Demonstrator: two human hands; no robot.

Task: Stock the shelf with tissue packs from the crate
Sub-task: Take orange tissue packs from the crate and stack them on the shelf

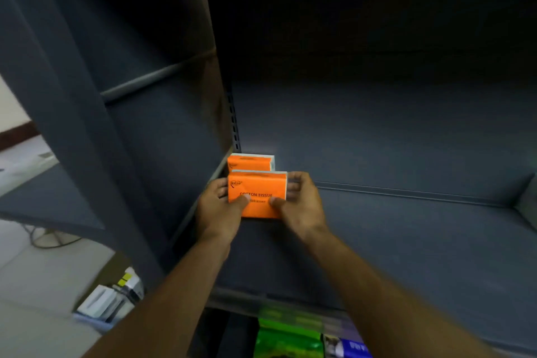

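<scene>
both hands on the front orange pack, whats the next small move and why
Probably nudge the front tissue pack back to the rear tissue pack on the shelf, then let go. The left hand and right hand grip its sides, thumbs on its face, and it lines up with the rear one.

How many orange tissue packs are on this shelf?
2. The front pack is held between the left hand and right hand; the rear pack stands behind it by the shelf's left wall. Others may hide behind.
</scene>
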